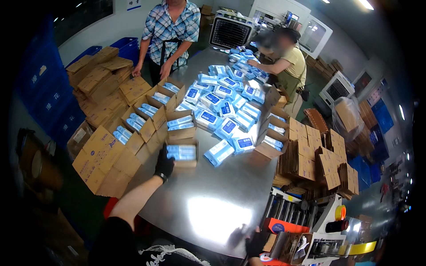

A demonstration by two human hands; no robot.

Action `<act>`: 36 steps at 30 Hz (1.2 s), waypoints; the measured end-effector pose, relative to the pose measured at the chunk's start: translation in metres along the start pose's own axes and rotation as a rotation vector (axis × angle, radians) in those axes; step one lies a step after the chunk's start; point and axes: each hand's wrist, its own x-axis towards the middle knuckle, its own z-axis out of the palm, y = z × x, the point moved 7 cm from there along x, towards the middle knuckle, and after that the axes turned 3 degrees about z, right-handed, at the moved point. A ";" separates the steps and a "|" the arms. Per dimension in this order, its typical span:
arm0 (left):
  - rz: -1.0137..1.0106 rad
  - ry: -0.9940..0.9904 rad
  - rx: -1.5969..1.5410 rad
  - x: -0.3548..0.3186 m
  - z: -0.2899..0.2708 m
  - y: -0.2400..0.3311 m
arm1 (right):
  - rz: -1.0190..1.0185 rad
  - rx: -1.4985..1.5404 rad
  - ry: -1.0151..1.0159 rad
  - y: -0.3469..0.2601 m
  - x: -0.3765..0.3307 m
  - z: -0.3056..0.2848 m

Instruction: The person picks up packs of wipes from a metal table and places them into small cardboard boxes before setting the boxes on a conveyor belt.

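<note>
Fingers [165, 151] of the left hand [164, 166] at the side of a packed carton

Dark-gloved and slightly blurred, the left fingers reach up along the left wall of a small open carton [185, 164], which lies just to their right on the metal table [173, 206]. Whether they pinch that wall or only rest against it, I cannot tell. Blue-and-white packets [183, 152] sit side by side inside the carton, to the right of the fingers.

Just beyond it stands another open carton [183, 133] holding similar packets, and a row of filled cartons [160, 119] runs along the table's left edge. A heap of loose packets [227, 106] covers the far middle of the table; its nearest packet [219, 153] lies to the right of the small carton, apart from it.

Well away from that carton, the right hand [254, 244], also dark-gloved, is at the near right edge of the table, beside a roller machine [290, 215]. How its fingers are set cannot be made out.

Across the table, a person in a checked shirt [171, 24] stands by the carton row, and a person in a yellow top [295, 66] reaches toward the heap.
</note>
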 end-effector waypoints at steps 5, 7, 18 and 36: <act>0.073 -0.288 0.239 -0.113 -0.047 0.027 | -0.584 0.216 0.088 -0.258 0.060 0.071; 0.086 -0.376 0.260 -0.140 -0.058 0.009 | -0.664 0.665 -0.132 -0.333 0.062 0.067; 0.240 -0.956 -0.007 -0.102 -0.007 -0.026 | -0.531 0.569 -0.506 -0.315 0.095 0.155; 0.282 -1.504 -0.330 -0.349 0.243 0.023 | -0.252 -0.047 -0.011 -0.099 0.035 0.029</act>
